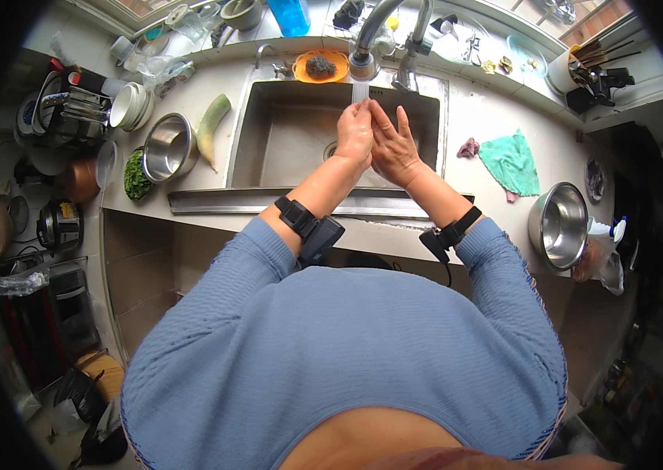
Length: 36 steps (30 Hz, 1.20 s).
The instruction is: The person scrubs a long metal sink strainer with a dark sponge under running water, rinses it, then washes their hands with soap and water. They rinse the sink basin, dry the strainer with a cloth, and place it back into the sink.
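Water runs from a metal faucet (pixel 363 47) into a stainless steel sink (pixel 290 135). My left hand (pixel 356 132) is just below the stream, wet, its fingers bent together against my other palm. My right hand (pixel 393 141) touches it, with the fingers extended and partly spread. No object shows in either hand, though the surfaces between the palms are hidden. Behind the sink's rim, an orange plastic basket (pixel 302 71) holds a dark scouring pad (pixel 320 67). Both wrists carry black strapped devices.
Left of the sink lie a long green vegetable (pixel 213 126), a steel bowl (pixel 170 147) and leafy greens (pixel 136 175). To the right are a turquoise cloth (pixel 511 161) and another steel bowl (pixel 559 226). A steel ledge (pixel 231 201) runs along the sink's front.
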### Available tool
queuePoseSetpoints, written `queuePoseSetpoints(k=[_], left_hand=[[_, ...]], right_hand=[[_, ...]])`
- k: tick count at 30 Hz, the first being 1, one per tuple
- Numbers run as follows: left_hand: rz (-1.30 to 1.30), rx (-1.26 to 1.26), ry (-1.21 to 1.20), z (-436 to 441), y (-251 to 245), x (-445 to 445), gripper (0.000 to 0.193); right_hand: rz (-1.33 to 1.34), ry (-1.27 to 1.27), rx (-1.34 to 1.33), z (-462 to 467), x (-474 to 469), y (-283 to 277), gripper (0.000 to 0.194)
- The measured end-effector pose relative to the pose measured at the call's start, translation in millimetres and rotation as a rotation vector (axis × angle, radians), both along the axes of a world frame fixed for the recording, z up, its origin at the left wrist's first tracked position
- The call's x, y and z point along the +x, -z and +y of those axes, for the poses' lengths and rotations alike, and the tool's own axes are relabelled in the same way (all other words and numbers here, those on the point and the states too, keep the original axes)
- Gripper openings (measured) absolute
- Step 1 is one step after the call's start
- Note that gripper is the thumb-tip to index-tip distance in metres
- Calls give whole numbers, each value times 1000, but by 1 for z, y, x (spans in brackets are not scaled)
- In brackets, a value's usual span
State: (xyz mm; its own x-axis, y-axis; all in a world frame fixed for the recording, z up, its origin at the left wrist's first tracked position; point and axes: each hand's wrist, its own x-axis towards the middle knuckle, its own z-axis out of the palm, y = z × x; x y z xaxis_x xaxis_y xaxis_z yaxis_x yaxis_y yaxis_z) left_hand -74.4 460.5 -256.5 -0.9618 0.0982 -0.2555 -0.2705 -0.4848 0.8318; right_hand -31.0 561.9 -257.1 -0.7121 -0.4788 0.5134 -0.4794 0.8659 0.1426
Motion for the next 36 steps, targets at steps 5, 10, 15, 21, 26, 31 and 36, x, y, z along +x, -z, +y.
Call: queuePoseSetpoints(k=[5,10,15,21,26,31,36], left_hand=[[9,-167,32,-31,6,5,33],[348,-871,120,-96,3,-5,30],[542,-1688,141,-184,4,12,52],[459,-1826,110,-264,6,44,63],[360,-1851,87,-297,10,69,64],[314,-1869,-6,-312,4,92,65],[199,-1877,-85,-316,-6,106,66]], right_hand=[[-61,-135,35,-13,14,-20,41],[-63,-79,-118,-16,15,-17,40],[-199,451,-59,-7,1,13,39],[-320,641,104,3,-23,38,15],[-554,775,-612,-20,-56,45,18],[-743,837,-713,-32,-86,34,26],[-495,928,-507,-9,-95,26,29]])
